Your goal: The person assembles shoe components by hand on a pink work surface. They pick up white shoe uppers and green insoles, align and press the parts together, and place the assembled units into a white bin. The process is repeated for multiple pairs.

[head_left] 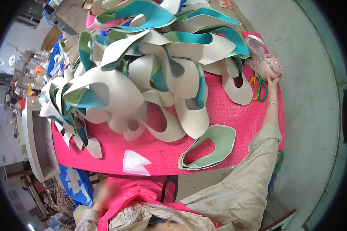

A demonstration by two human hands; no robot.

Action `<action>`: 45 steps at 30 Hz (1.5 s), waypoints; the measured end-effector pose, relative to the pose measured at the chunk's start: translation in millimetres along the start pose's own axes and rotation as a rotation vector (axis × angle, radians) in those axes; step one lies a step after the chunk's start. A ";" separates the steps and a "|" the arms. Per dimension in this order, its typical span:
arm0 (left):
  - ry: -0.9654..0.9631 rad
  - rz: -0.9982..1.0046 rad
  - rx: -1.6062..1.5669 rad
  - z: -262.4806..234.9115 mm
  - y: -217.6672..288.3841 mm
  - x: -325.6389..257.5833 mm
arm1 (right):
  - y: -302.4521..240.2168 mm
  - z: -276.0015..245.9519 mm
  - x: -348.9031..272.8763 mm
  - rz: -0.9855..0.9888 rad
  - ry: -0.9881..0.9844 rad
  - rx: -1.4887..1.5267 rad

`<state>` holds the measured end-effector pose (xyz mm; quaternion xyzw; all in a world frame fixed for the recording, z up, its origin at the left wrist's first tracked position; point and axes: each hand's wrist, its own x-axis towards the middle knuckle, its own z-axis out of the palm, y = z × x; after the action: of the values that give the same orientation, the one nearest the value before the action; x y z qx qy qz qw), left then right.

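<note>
Pink and rounded, the small jug point(273, 64) sits at the far right corner of the table point(235, 115), just beside a clear lidded jar point(255, 43) and above the orange and green scissors point(258, 87). Our right hand point(273, 79) reaches up to it, grip spread around its lower side, touching but not visibly closed. We judge a nudge could tip it off that edge. Our left hand point(104, 196) rests low at our lap, blurred; we cannot tell its grip. Cream and teal shoe uppers point(142, 77) crowd the middle.

No labels, signs or screens are visible. One clear plastic bag point(255, 47) lies at the pink bench's point(235, 111) far right corner.
</note>
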<state>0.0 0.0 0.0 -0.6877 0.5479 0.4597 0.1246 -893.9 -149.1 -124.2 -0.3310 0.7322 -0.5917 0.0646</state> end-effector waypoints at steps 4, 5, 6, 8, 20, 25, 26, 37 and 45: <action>0.031 0.113 -0.074 22.4 -6.5 13.1 | 3.3 -51.3 37.2 -0.048 -0.307 -0.246; 0.060 0.190 -0.003 10.3 -7.7 7.7 | -6.6 -51.1 27.4 -0.256 -0.270 -0.326; 0.115 0.191 -0.013 -6.9 -26.0 2.3 | 4.8 -56.1 19.6 0.005 -0.347 -0.302; 0.198 0.166 -0.053 -10.4 -41.2 -7.1 | -17.8 -54.5 -8.8 0.014 -0.445 -0.454; 0.529 0.144 -0.977 -116.9 -146.7 28.8 | -485.9 291.1 -511.0 0.281 -1.715 0.314; 0.875 0.369 -0.784 -291.0 -176.7 135.0 | -541.1 429.0 -633.2 -0.120 -2.116 0.379; 0.955 0.404 -0.755 -328.9 -175.5 161.0 | -542.9 461.9 -647.6 -0.206 -2.039 0.430; 1.482 0.609 -0.371 -536.7 -122.0 339.4 | -687.3 825.6 -604.5 -0.931 -0.531 0.288; 1.023 0.240 0.005 -573.5 -160.5 340.1 | -625.3 881.8 -591.7 -1.268 -0.472 -0.777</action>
<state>415.9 -545.3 -1.5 -0.7563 0.6148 0.0746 -0.2109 247.4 -593.9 11.6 -0.8023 0.5249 -0.1308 -0.2525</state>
